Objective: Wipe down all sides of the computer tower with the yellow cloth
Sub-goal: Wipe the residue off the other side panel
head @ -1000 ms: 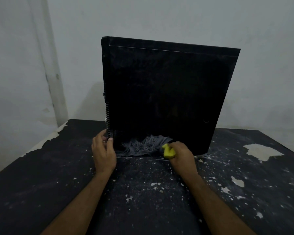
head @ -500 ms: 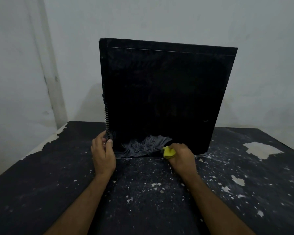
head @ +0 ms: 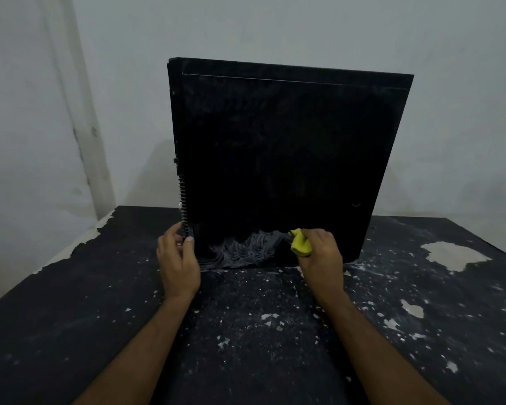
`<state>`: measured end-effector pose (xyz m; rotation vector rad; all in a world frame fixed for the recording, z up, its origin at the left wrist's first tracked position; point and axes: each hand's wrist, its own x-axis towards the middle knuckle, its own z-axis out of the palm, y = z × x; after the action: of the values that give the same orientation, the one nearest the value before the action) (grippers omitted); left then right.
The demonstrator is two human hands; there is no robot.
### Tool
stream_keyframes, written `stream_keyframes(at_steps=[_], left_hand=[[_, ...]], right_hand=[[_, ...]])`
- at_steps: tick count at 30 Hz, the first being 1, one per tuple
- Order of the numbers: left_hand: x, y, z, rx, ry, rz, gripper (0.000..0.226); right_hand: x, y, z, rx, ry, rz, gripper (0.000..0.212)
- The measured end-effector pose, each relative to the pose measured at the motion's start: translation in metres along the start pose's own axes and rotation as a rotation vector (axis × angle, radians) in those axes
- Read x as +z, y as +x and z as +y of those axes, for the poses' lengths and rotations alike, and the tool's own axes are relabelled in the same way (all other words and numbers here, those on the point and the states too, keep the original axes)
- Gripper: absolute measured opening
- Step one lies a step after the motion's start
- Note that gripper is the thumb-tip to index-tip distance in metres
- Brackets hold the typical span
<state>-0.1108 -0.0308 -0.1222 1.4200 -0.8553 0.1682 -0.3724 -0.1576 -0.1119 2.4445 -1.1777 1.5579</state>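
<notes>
A tall black metal computer tower (head: 287, 159) stands upright on the paint-chipped black worktop (head: 70, 317). The left hand (head: 178, 260) grips its near-left bottom corner; the right hand (head: 322, 252) clutches a crumpled yellow cloth (head: 300, 243) against the lower side panel

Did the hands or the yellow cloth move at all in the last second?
Barely. The right hand keeps its grip on the yellow cloth low against the computer tower, near the grey streaky patch, with no clear shift. The left hand still holds the tower's lower left edge. The tower stays upright on the table.
</notes>
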Motion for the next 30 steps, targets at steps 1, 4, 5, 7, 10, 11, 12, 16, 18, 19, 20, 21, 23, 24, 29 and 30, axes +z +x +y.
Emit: stream_keyframes(at_steps=[1,4,5,7,10,11,12,16,18,19,20,21,23,24,29,30], left_hand=[[0.001,0.000,0.000,-0.002,-0.001,0.002,0.047],[0.000,0.000,-0.001,-0.012,-0.004,0.003,0.047],[0.000,0.000,-0.001,-0.009,-0.008,0.002,0.047],[0.000,0.000,-0.001,-0.003,-0.010,0.001,0.047],[0.001,0.000,0.000,-0.009,-0.009,0.004,0.046],[0.001,0.000,0.000,-0.009,-0.014,0.004,0.045],[0.001,0.000,0.000,-0.008,-0.017,0.005,0.045],[0.002,0.001,-0.001,-0.008,-0.022,0.002,0.045],[0.003,0.001,0.000,-0.013,-0.019,0.002,0.045],[0.002,0.001,-0.001,-0.017,-0.017,0.001,0.045],[0.002,0.000,-0.002,-0.016,-0.016,0.000,0.045],[0.001,0.000,-0.002,-0.013,-0.018,-0.003,0.046],[-0.001,0.000,-0.003,-0.009,-0.020,-0.004,0.047],[-0.001,0.001,-0.003,-0.008,-0.021,-0.006,0.047],[0.000,0.001,-0.001,-0.001,-0.021,0.001,0.046],[-0.001,0.001,-0.001,-0.001,-0.025,0.002,0.046]], right_hand=[[0.001,-0.002,-0.003,-0.032,-0.002,-0.022,0.041],[0.006,-0.011,-0.007,-0.179,-0.051,-0.212,0.037],[0.004,-0.010,-0.007,-0.154,-0.057,-0.217,0.034],[0.001,0.001,-0.007,-0.024,-0.024,-0.098,0.034],[0.003,0.007,-0.013,-0.005,-0.002,-0.018,0.043],[0.006,0.002,-0.016,-0.056,-0.020,-0.080,0.044],[0.009,-0.003,-0.018,-0.115,-0.044,-0.162,0.041],[0.008,0.003,-0.017,-0.016,-0.016,-0.099,0.032],[0.008,0.010,-0.025,0.009,0.024,-0.006,0.038],[0.011,0.007,-0.029,-0.012,0.019,-0.039,0.039],[0.016,0.001,-0.033,-0.042,0.001,-0.114,0.037],[0.019,-0.005,-0.033,-0.079,-0.028,-0.186,0.033],[0.019,-0.007,-0.028,-0.065,-0.043,-0.195,0.027],[0.016,-0.003,-0.026,-0.021,-0.019,-0.124,0.028],[0.019,-0.005,-0.032,-0.102,-0.058,-0.224,0.035],[0.020,-0.009,-0.031,-0.110,-0.103,-0.308,0.027]])
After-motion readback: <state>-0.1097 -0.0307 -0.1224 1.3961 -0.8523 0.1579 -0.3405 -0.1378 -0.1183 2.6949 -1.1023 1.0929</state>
